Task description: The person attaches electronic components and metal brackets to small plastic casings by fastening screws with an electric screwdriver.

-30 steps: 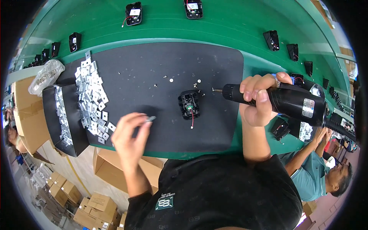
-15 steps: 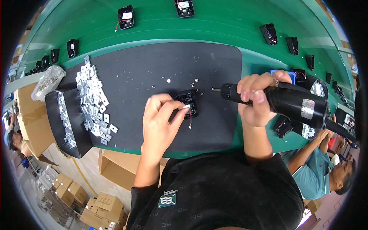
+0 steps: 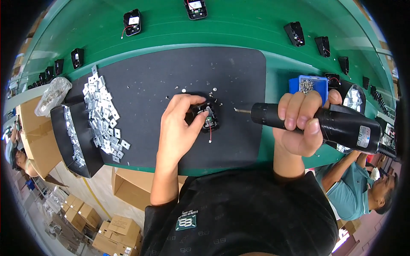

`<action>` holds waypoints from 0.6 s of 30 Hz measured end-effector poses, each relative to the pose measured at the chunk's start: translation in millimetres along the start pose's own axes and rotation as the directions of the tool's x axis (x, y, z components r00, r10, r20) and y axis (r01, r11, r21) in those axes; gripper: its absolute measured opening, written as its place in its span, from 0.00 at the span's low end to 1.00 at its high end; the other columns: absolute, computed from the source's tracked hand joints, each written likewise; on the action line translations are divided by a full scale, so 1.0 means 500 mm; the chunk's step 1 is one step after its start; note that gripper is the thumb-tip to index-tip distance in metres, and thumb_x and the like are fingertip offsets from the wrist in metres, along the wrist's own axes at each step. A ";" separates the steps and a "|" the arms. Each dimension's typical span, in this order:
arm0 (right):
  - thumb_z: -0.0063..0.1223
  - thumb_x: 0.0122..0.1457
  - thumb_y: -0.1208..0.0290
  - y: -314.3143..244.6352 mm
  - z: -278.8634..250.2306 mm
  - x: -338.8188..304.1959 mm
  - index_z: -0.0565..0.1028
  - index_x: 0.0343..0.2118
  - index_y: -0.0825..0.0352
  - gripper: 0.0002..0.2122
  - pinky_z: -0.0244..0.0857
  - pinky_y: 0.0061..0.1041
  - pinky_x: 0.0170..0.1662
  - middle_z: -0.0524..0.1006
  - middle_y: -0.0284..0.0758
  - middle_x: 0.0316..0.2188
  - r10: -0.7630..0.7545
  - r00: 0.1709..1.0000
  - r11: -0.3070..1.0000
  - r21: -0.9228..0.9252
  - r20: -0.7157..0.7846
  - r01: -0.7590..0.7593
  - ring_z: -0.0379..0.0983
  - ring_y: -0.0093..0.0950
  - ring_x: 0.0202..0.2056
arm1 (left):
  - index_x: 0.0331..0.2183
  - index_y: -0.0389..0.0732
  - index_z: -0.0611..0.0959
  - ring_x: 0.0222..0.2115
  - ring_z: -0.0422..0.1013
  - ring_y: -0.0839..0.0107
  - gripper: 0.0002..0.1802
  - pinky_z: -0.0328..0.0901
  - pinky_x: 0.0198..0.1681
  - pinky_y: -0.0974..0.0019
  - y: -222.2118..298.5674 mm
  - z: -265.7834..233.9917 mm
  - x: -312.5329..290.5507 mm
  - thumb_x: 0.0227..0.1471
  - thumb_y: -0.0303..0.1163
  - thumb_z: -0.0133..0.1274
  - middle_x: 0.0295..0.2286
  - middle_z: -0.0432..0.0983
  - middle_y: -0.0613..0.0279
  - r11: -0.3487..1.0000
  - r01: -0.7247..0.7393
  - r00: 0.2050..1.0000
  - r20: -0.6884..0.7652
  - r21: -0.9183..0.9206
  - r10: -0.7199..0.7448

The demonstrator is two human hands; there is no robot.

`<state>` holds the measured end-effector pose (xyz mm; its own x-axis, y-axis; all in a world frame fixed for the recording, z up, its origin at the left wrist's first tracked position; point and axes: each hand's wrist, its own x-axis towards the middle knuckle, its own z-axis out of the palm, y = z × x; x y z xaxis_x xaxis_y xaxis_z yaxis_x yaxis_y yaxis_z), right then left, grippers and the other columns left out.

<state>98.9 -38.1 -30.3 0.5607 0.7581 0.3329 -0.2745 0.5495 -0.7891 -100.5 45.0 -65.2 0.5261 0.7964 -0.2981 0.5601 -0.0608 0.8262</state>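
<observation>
My left hand (image 3: 181,121) curls around a small black plastic housing (image 3: 212,128) on the dark mat, fingers at its far side and thumb at its inner part. Inside the housing a small metal plate (image 3: 206,112) shows beside the thumb, and a green circuit board is partly visible. A red wire (image 3: 210,135) with a white plug hangs out of the near end. In my right hand (image 3: 301,123) is a black electric screwdriver (image 3: 269,115), held level, its bit pointing left toward the housing but apart from it. Something small and shiny, apparently a screw (image 3: 236,109), sits on the bit's tip.
Loose screws (image 3: 211,94) lie just beyond the housing. A heap of metal plates (image 3: 102,111) covers the mat's left, beside a black box (image 3: 85,136). A blue bin (image 3: 294,85) of screws stands right. More housings (image 3: 294,34) line the green surface; a co-worker (image 3: 348,187) sits right.
My left hand held the metal plate pinched over the housing; now the plate is in the housing and the hand curls around it. My right hand and screwdriver have shifted slightly right and nearer.
</observation>
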 end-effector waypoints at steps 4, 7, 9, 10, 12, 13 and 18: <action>0.56 0.54 0.70 -0.025 0.008 -0.006 0.56 0.52 0.57 0.25 0.62 0.26 0.27 0.65 0.27 0.20 0.036 0.999 0.996 0.083 0.040 -0.039 0.64 0.23 0.19 | 0.45 0.39 0.77 0.44 0.66 0.56 0.31 0.60 0.49 0.59 0.002 -0.001 -0.031 0.31 0.25 0.62 0.46 0.67 0.52 0.936 -0.324 0.922 -0.179 0.136 0.345; 0.55 0.55 0.71 -0.041 0.014 -0.005 0.55 0.53 0.55 0.26 0.62 0.26 0.29 0.67 0.27 0.23 0.060 0.980 0.976 0.194 0.188 -0.097 0.66 0.24 0.22 | 0.37 0.40 0.82 0.39 0.68 0.62 0.24 0.61 0.45 0.62 0.000 0.010 -0.045 0.30 0.27 0.65 0.40 0.73 0.58 0.836 -0.516 0.805 -0.227 0.187 0.548; 0.55 0.55 0.71 -0.045 0.018 -0.004 0.55 0.53 0.54 0.26 0.63 0.26 0.29 0.68 0.27 0.23 0.061 0.976 0.971 0.215 0.209 -0.107 0.66 0.24 0.23 | 0.35 0.40 0.83 0.35 0.70 0.66 0.22 0.59 0.40 0.65 0.012 0.016 -0.045 0.30 0.31 0.66 0.37 0.76 0.63 0.769 -0.588 0.754 -0.172 0.251 0.633; 0.55 0.56 0.72 -0.045 0.020 -0.003 0.55 0.53 0.54 0.26 0.63 0.26 0.29 0.68 0.28 0.24 0.055 0.972 0.965 0.238 0.229 -0.110 0.66 0.24 0.23 | 0.34 0.40 0.83 0.34 0.70 0.68 0.21 0.59 0.38 0.66 0.014 0.020 -0.042 0.31 0.32 0.66 0.36 0.77 0.64 0.737 -0.623 0.728 -0.148 0.262 0.669; 0.55 0.54 0.72 -0.036 0.034 0.001 0.61 0.51 0.58 0.23 0.60 0.19 0.28 0.68 0.24 0.22 0.036 0.972 0.971 0.220 0.233 -0.089 0.65 0.17 0.22 | 0.32 0.37 0.83 0.29 0.71 0.68 0.20 0.60 0.33 0.67 0.021 0.025 -0.039 0.31 0.31 0.67 0.31 0.79 0.62 0.718 -0.645 0.707 -0.155 0.261 0.690; 0.55 0.54 0.72 -0.036 0.038 -0.002 0.61 0.51 0.58 0.23 0.60 0.19 0.28 0.68 0.24 0.22 0.037 0.975 0.971 0.222 0.218 -0.086 0.65 0.17 0.22 | 0.30 0.37 0.83 0.27 0.71 0.69 0.17 0.60 0.32 0.67 0.016 0.029 -0.038 0.31 0.31 0.66 0.29 0.80 0.63 0.709 -0.658 0.693 -0.162 0.254 0.702; 0.56 0.54 0.72 -0.030 0.037 -0.005 0.61 0.51 0.58 0.23 0.60 0.19 0.28 0.68 0.24 0.22 0.040 0.976 0.969 0.229 0.215 -0.090 0.65 0.17 0.21 | 0.26 0.38 0.83 0.22 0.71 0.72 0.12 0.58 0.29 0.69 0.009 0.036 -0.034 0.33 0.30 0.66 0.23 0.79 0.66 0.714 -0.679 0.685 -0.202 0.171 0.700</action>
<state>87.1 -41.6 -9.9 0.3679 0.8371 0.4049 -0.4949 0.5449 -0.6768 -95.3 20.6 -64.9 0.6233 0.6242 0.4710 0.1518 -0.6874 0.7102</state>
